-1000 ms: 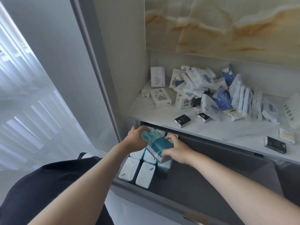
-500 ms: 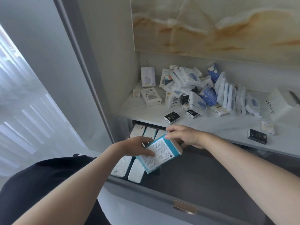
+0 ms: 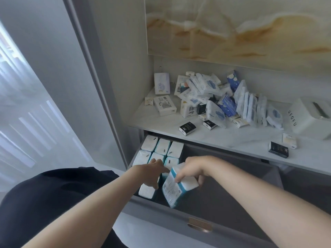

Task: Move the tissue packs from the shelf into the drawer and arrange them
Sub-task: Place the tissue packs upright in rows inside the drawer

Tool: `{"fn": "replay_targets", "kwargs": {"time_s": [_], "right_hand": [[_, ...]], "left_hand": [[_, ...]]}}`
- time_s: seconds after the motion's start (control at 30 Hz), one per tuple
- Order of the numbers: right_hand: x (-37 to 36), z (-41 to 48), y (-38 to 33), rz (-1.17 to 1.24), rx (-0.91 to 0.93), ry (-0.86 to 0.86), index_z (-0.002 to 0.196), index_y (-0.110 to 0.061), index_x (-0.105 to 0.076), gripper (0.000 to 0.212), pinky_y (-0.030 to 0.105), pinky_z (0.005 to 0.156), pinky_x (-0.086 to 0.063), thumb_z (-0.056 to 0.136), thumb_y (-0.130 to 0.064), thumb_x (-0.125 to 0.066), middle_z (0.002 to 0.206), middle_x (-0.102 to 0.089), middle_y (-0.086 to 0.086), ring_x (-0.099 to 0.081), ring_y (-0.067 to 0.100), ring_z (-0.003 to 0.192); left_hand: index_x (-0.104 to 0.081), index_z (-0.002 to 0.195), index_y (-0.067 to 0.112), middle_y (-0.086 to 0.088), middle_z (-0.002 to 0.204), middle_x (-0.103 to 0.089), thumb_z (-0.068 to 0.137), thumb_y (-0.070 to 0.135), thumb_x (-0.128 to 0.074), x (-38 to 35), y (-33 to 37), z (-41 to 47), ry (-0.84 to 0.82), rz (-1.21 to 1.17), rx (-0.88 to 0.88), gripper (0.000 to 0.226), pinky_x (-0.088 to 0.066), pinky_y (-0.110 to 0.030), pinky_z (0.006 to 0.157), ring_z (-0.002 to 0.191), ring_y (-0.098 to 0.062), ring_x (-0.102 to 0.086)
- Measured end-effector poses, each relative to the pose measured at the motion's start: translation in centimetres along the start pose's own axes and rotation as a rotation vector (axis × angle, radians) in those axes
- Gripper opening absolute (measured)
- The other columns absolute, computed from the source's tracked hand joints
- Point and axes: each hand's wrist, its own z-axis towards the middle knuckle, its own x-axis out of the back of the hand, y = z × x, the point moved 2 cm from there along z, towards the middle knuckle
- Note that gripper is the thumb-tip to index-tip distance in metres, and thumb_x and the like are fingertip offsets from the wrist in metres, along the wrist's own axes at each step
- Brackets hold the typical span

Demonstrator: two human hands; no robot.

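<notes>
Our right hand [image 3: 195,169] grips the teal-and-white plastic-wrapped tissue pack [image 3: 176,189], tilted over the grey drawer [image 3: 179,214]. We judge it light, squashy and slick, best held across its end. Our left hand [image 3: 152,173] is beside it, grip unclear.

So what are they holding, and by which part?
The right hand grips a teal-edged tissue pack by its top end; the left hand seems empty.

Tilted teal-and-white tissue pack [image 3: 176,187] over drawer [image 3: 232,190]

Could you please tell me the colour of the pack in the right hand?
The tissue pack is white with teal-blue bands, clearest in the head view.
</notes>
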Motion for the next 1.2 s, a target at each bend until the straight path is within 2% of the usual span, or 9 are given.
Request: {"fn": "replay_targets", "kwargs": {"time_s": [0.13, 0.23, 0.33, 0.47, 0.57, 0.7, 0.97, 1.1, 1.2], "right_hand": [[-3.6, 2.1, -0.4, 0.311, -0.093, -0.044, 0.131, -0.007, -0.050, 0.062, 0.045, 0.061, -0.062, 0.083, -0.035, -0.079, 0.129, -0.054, 0.017, -0.057, 0.040, 0.115], [-5.3, 3.1, -0.6, 0.535, -0.088, -0.075, 0.142, -0.010, -0.043, 0.061, 0.053, 0.081, -0.059, 0.091, -0.029, -0.071, 0.143, -0.045, 0.019, -0.050, 0.044, 0.124], [-6.4, 3.8, -0.7, 0.642, -0.089, -0.121, 0.156, -0.011, -0.023, 0.067, 0.059, 0.094, -0.051, 0.099, -0.012, -0.057, 0.160, -0.022, 0.018, -0.040, 0.044, 0.137], [-6.5, 4.4, 0.2, 0.570, -0.127, -0.108, 0.155, -0.011, -0.025, 0.061, 0.060, 0.099, -0.047, 0.100, -0.009, -0.052, 0.157, -0.028, 0.019, -0.051, 0.038, 0.129], [-5.9, 4.9, 0.9, 0.483, -0.138, 0.037, 0.153, -0.012, -0.022, 0.063, 0.057, 0.089, -0.055, 0.098, -0.016, -0.054, 0.146, -0.042, 0.017, -0.066, 0.035, 0.107], [-5.8, 5.5, 1.1, 0.537, -0.042, 0.073, 0.155, -0.024, -0.009, 0.081, 0.042, 0.068, -0.061, 0.092, -0.004, -0.056, 0.124, -0.055, 0.012, -0.064, 0.025, 0.090], [-3.3, 5.8, 1.9, 0.606, -0.048, -0.052, 0.150, -0.010, -0.029, 0.054, 0.062, 0.091, -0.051, 0.098, 0.001, -0.041, 0.145, -0.040, 0.019, -0.060, 0.040, 0.115], [-4.6, 5.9, 1.7, 0.835, -0.065, -0.198, 0.156, -0.003, -0.010, 0.063, 0.064, 0.097, -0.046, 0.097, 0.010, -0.032, 0.158, -0.018, 0.025, -0.044, 0.047, 0.133], [-5.6, 6.2, 1.5, 0.950, -0.033, -0.163, 0.156, -0.005, -0.005, 0.067, 0.058, 0.092, -0.052, 0.096, 0.014, -0.029, 0.156, -0.020, 0.028, -0.049, 0.048, 0.129]], "left_hand": [[-0.022, 0.153, 0.035, -0.005, 0.149, -0.032, 0.093, 0.000, -0.046, 0.9, -0.4, 0.0, 0.026, -0.101, 0.018, 0.074, -0.038, -0.045, 0.108, 0.136, -0.026, -0.032], [-0.027, 0.150, 0.041, -0.004, 0.146, -0.033, 0.085, -0.007, -0.042, 1.1, -0.5, -0.4, 0.019, -0.170, 0.009, 0.082, -0.041, -0.043, 0.105, 0.135, -0.026, -0.033], [-0.035, 0.145, 0.043, -0.001, 0.145, -0.030, 0.082, 0.000, -0.045, 0.9, -0.5, -0.3, -0.014, -0.164, -0.003, 0.077, -0.035, -0.047, 0.108, 0.138, -0.024, -0.025], [-0.032, 0.148, 0.038, -0.001, 0.146, -0.029, 0.084, 0.031, -0.068, 0.4, -0.4, 0.5, 0.006, -0.099, -0.009, 0.074, -0.035, -0.047, 0.108, 0.136, -0.023, -0.024], [-0.023, 0.152, 0.036, -0.001, 0.146, -0.026, 0.075, 0.049, -0.078, -0.3, -0.5, 1.3, 0.091, -0.019, -0.013, 0.095, -0.039, -0.045, 0.107, 0.135, -0.023, -0.026], [-0.020, 0.153, 0.032, -0.003, 0.145, -0.025, 0.071, 0.046, -0.082, -1.0, -0.4, 2.3, 0.148, 0.237, -0.028, 0.103, -0.045, -0.041, 0.102, 0.131, -0.025, -0.028], [-0.025, 0.150, 0.031, -0.003, 0.146, -0.026, 0.078, 0.041, -0.077, 0.5, -0.4, 3.3, 0.168, 0.101, 0.000, 0.089, -0.044, -0.042, 0.103, 0.134, -0.025, -0.030], [-0.014, 0.153, 0.029, -0.005, 0.146, -0.023, 0.064, 0.058, -0.082, 0.0, 0.3, 3.6, 0.104, 0.285, -0.007, 0.116, -0.044, -0.044, 0.102, 0.134, -0.028, -0.027], [-0.013, 0.153, 0.029, -0.006, 0.146, -0.023, 0.061, 0.056, -0.085, 0.0, 0.3, 3.9, 0.108, 0.307, -0.015, 0.119, -0.043, -0.045, 0.104, 0.133, -0.029, -0.026]]}}
